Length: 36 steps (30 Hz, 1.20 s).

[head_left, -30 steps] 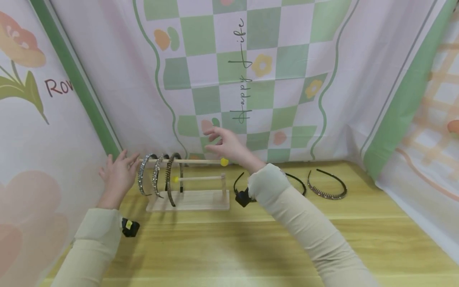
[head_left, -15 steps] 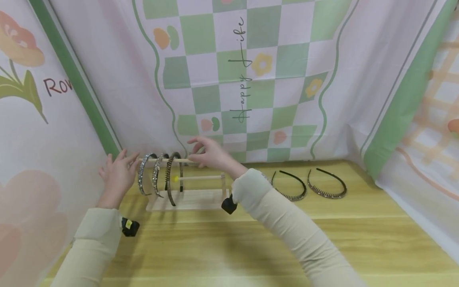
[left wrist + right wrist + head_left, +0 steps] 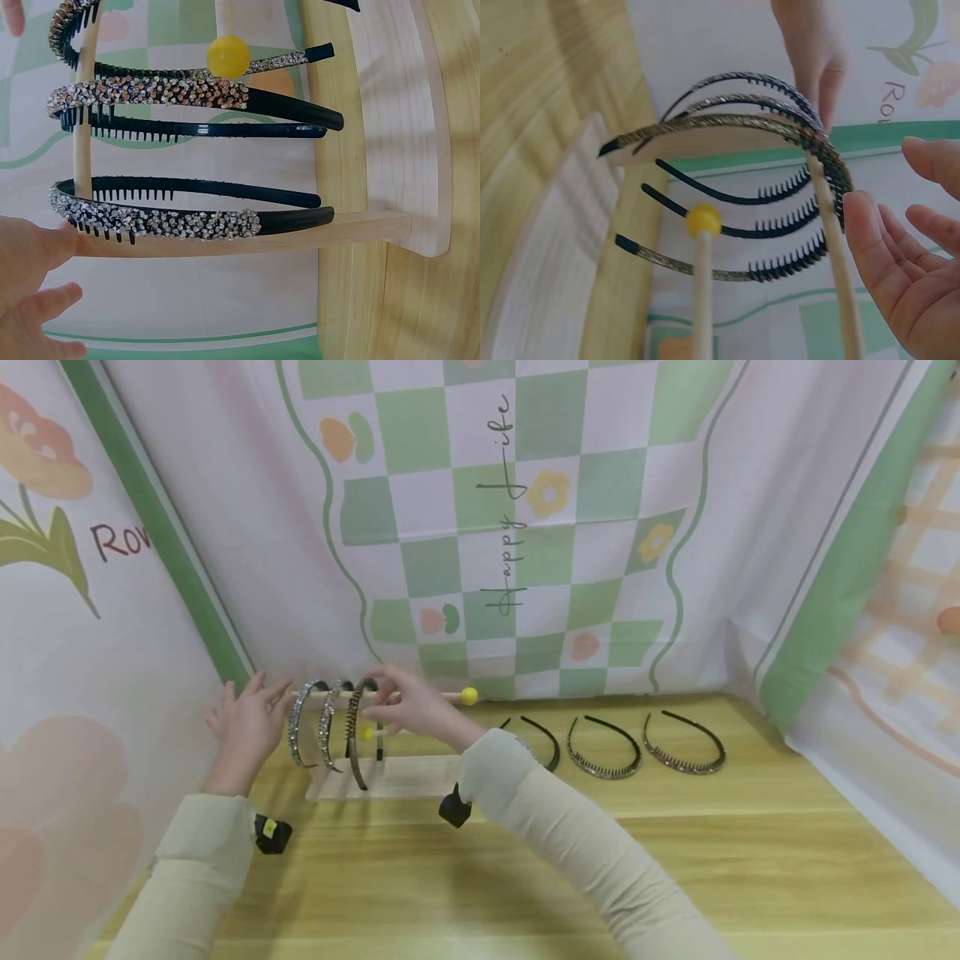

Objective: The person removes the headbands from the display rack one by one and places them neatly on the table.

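Note:
My left hand [image 3: 251, 731] is at the left end of a wooden headband stand [image 3: 405, 777], its fingertips pinching the top of the upright in the left wrist view. Three headbands hang from the upper rod: a silver rhinestone headband [image 3: 180, 223], a headband with mixed stones [image 3: 165, 91] and a bronze-toned toothed headband [image 3: 727, 121] nearest the right hand. My right hand [image 3: 416, 706] is over the upper rod just right of the bronze headband. In the right wrist view its thumb and fingers are spread apart, one fingertip right at the band, nothing between them.
Three more toothed headbands lie in a row on the wooden table [image 3: 525, 877] to the right, one of them a dark headband [image 3: 606, 772]. A yellow ball [image 3: 468, 696] caps the upper rod, and a shorter lower rod has another. A patterned curtain [image 3: 555, 552] stands behind.
My right hand has moved left along the upper rod, from near its yellow-capped end to the bronze headband. The left hand and the hanging headbands stay in place.

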Tool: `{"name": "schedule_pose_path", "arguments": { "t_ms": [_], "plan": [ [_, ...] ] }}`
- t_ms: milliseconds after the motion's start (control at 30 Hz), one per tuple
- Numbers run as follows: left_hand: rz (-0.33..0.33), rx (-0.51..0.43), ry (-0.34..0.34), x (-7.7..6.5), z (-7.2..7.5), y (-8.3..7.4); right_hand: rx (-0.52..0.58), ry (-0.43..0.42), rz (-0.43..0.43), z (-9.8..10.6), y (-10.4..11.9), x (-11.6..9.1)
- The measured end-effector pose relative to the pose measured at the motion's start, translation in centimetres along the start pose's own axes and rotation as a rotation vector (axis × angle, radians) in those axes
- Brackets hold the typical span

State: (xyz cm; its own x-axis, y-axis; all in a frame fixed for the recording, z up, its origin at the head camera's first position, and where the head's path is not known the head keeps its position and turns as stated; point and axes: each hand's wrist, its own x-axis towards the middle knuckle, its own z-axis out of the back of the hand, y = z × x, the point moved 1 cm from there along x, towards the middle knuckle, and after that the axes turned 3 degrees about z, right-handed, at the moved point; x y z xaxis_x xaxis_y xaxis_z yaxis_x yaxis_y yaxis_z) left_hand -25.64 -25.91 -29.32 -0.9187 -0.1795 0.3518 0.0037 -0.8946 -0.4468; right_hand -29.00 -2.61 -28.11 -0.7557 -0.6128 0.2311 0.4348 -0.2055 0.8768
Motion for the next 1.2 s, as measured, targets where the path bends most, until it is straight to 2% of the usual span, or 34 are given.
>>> {"name": "schedule_pose_path", "arguments": {
  "t_ms": [167,767,1200],
  "plan": [
    [-0.005,0.003,0.0,0.0,0.0,0.0,0.012,0.004,-0.017,-1.1,-0.3,0.0],
    [-0.018,0.003,-0.01,-0.1,0.0,0.0,0.164,-0.115,-0.088,-3.6,-1.6,1.1],
    [-0.016,0.002,-0.013,-0.2,0.0,0.0,0.165,-0.171,-0.093,-4.0,-1.7,1.3]
  ]
}}
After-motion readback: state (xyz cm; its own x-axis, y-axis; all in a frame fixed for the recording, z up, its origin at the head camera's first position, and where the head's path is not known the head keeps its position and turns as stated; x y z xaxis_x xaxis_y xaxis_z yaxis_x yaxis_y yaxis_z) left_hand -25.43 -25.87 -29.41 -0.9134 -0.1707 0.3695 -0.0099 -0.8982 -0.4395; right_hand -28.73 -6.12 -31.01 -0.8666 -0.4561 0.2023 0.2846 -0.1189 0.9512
